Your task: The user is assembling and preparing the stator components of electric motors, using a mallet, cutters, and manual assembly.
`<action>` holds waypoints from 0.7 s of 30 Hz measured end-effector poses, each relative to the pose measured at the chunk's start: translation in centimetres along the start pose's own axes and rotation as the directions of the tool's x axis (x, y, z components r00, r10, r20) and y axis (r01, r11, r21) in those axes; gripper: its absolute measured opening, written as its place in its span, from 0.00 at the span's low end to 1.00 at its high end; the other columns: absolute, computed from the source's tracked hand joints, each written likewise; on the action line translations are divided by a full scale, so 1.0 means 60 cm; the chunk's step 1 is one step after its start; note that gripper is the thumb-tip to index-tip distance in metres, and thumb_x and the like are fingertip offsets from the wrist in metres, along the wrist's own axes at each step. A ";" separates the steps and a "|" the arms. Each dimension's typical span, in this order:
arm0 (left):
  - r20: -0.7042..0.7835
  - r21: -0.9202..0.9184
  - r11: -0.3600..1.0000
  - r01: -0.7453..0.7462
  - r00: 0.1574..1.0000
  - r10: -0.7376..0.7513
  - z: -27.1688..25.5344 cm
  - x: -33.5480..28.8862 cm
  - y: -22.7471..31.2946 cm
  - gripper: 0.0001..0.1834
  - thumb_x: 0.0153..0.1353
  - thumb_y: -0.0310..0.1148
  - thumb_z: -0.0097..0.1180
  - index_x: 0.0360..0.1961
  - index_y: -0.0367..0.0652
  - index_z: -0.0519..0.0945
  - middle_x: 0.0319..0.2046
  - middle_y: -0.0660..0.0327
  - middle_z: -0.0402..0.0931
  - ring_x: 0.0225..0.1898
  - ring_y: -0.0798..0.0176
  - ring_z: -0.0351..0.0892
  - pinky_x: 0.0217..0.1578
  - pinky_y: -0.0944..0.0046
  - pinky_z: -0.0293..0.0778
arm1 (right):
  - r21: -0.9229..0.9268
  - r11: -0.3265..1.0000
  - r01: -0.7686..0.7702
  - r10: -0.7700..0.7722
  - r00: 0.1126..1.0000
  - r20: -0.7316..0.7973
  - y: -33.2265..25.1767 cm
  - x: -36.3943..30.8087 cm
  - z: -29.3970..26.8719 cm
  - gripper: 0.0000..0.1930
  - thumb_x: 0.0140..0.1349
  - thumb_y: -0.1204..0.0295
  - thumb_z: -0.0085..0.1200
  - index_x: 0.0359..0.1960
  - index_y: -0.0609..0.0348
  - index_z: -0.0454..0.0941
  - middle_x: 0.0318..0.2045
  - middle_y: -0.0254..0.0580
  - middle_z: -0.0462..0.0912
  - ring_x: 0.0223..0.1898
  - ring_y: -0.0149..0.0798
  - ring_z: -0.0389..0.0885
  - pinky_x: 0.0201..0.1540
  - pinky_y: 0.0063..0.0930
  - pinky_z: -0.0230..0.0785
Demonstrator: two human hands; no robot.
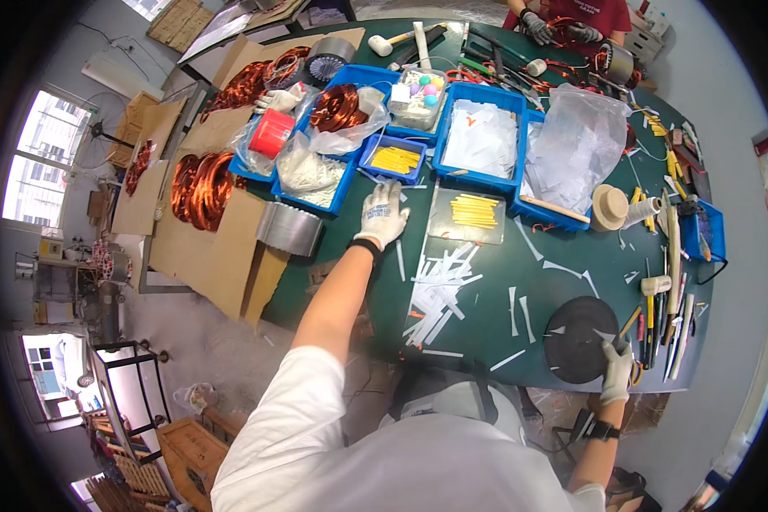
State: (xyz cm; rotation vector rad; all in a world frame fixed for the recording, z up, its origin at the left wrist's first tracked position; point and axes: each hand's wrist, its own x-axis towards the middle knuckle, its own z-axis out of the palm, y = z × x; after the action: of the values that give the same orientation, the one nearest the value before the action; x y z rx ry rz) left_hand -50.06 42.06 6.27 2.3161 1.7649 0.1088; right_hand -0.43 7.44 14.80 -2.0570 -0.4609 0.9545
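My left hand (pixel 382 213), in a white knit glove, lies flat with its fingers stretched on the green table, just short of a small blue bin (pixel 386 177) holding yellow sticks (pixel 395 160). To its left stands a metal cylinder (pixel 289 229). My right hand (pixel 616 373), gloved too, rests at the right rim of a black disc (pixel 576 358), fingers apart; no held thing shows in it. One small white piece (pixel 605 334) lies by its fingertips. Between the hands are a loose pile of white strips (pixel 439 290) and a clear tray (pixel 444 232) of yellow sticks.
Blue bins (pixel 480 175) with white sheets and bagged parts line the table's middle. Copper coils (pixel 203 192) lie on cardboard at left. Mallets (pixel 655 285), rods and scissors (pixel 636 372) crowd the right edge. Across the table a co-worker's gloved hands (pixel 538 29) handle a coil.
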 end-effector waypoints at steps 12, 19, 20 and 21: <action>0.168 -0.004 1.000 0.015 0.986 -0.014 0.061 -0.185 0.108 0.45 0.62 0.56 0.48 0.71 0.37 0.52 0.71 0.44 0.48 0.72 0.41 0.45 0.68 0.38 0.40 | -0.399 0.908 0.126 -0.270 0.904 -0.330 0.008 -0.159 -0.040 0.13 0.58 0.70 0.63 0.34 0.65 0.71 0.30 0.35 0.72 0.34 0.32 0.66 0.42 0.26 0.64; 0.106 0.074 0.989 -0.129 0.987 0.121 0.068 -0.195 0.132 0.47 0.59 0.58 0.52 0.69 0.35 0.56 0.69 0.43 0.51 0.72 0.42 0.46 0.69 0.41 0.39 | 0.242 0.963 -0.117 0.189 0.935 -0.300 0.063 -0.213 -0.100 0.14 0.62 0.71 0.57 0.46 0.64 0.72 0.40 0.42 0.78 0.41 0.36 0.77 0.48 0.29 0.70; 0.117 0.098 0.984 -0.146 0.984 0.134 0.079 -0.199 0.146 0.48 0.58 0.60 0.52 0.69 0.35 0.55 0.70 0.44 0.51 0.72 0.43 0.47 0.69 0.42 0.39 | 0.338 0.935 -0.106 0.211 0.934 -0.289 0.082 -0.219 -0.108 0.14 0.62 0.72 0.57 0.47 0.64 0.72 0.42 0.42 0.78 0.42 0.35 0.77 0.49 0.29 0.70; 0.131 0.119 0.979 -0.165 0.980 0.149 0.089 -0.204 0.162 0.49 0.57 0.61 0.52 0.69 0.36 0.55 0.70 0.45 0.51 0.72 0.45 0.47 0.69 0.42 0.39 | 0.339 0.933 -0.119 0.220 0.935 -0.277 0.109 -0.229 -0.124 0.15 0.62 0.74 0.56 0.49 0.64 0.71 0.44 0.42 0.78 0.43 0.35 0.76 0.50 0.28 0.70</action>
State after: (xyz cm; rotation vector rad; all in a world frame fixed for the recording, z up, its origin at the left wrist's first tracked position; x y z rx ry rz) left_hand -43.22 27.18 4.22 2.4937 1.5732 -0.1225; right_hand -3.69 -8.67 18.96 -1.9230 0.0430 0.7273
